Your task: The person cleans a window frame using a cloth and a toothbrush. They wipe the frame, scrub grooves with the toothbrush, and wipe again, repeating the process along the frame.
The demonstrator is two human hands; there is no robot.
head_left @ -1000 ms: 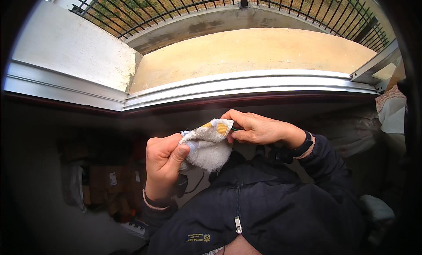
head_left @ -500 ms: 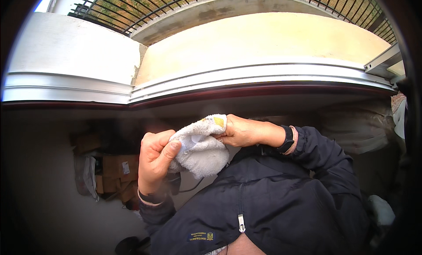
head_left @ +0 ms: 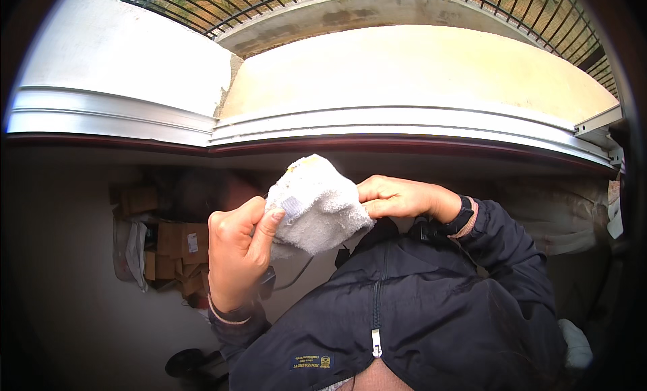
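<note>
Here your left hand (head_left: pixel 236 256) and right hand (head_left: pixel 397 197) both pinch a white folded cloth (head_left: pixel 315 206), fingers closed on it, above brown cardboard boxes (head_left: pixel 178 246) with a small white label.

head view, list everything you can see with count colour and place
cloth: one, white terry with a yellowish patch on top, bunched between both hands at centre
window frame: one, white, curving across the upper part
ledge: one, pale yellow, outside past the frame
railing: one, black bars, along the top edge
cardboard boxes: several, brown, low on the left in shadow
jacket: one, dark navy with a zip, lower centre
wristband: one, black, on the right wrist
left hand: one, gripping the cloth's left side
right hand: one, pinching the cloth's right edge
</note>
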